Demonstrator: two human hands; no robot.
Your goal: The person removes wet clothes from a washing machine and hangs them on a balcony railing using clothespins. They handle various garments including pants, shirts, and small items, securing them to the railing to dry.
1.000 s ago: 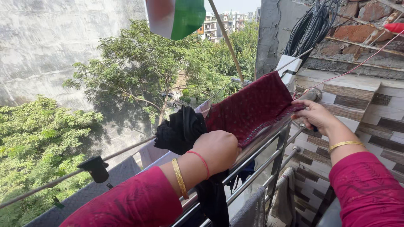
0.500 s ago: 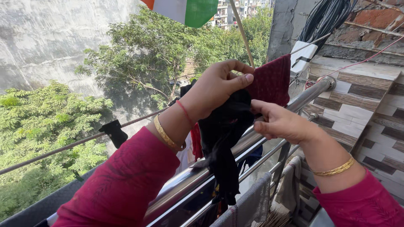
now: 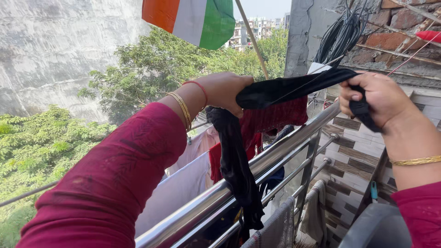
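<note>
My left hand [image 3: 223,91] grips one end of a black garment [image 3: 285,88], and my right hand [image 3: 377,100] grips the other end. The cloth is stretched between them above the steel railing [image 3: 257,166]. A long part of the same black garment hangs down from my left hand past the rail. Behind it a maroon cloth [image 3: 273,117] hangs on a thin line [image 3: 327,62]. Both arms wear maroon sleeves and gold bangles.
Pale and red laundry [image 3: 193,177] hangs outside the railing. A grey cloth [image 3: 275,227] drapes over a lower bar. A striped flag on a pole [image 3: 190,18] flies above. A tiled wall [image 3: 353,151] and black cables [image 3: 337,34] are at right; trees lie below.
My hands have moved apart and stretched the black garment out level above the rail. My right hand rose and went right. The view tilted up slightly.
</note>
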